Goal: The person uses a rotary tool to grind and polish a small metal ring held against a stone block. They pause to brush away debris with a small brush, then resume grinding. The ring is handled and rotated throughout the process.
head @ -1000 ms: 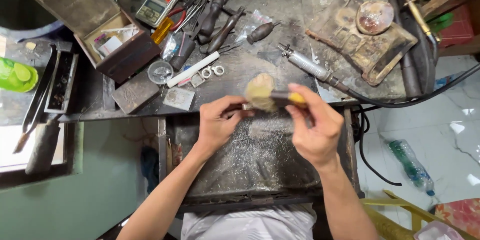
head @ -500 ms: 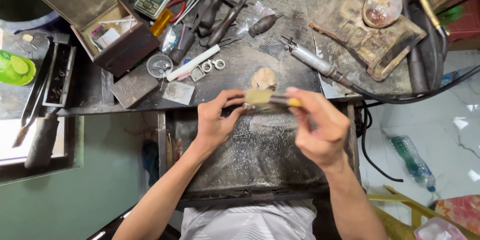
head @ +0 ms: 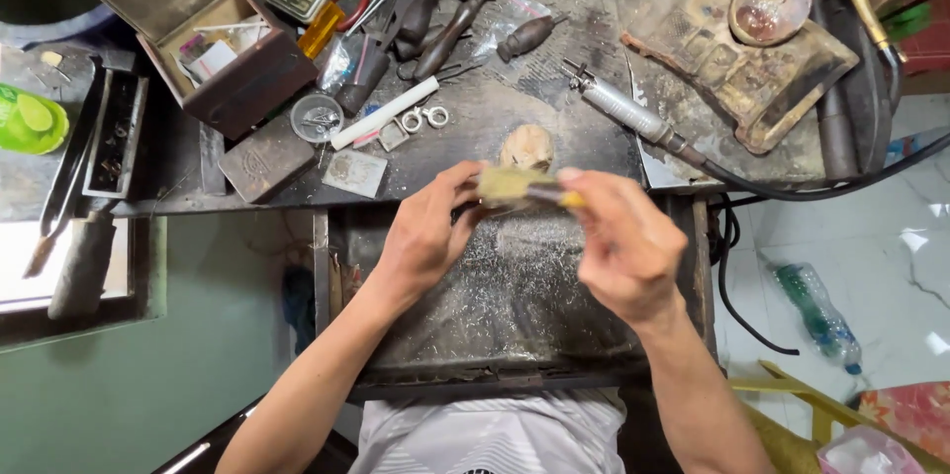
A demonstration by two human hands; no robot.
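Pinching one yellowish stick between us: right hand grips its end, left hand fingers closed at the other, above the tray dusted with filings. Dark cluttered workbench, one open metal box holding small items, two rings.

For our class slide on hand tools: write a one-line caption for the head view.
Left hand and right hand hold a yellow stick over a dusty tray.
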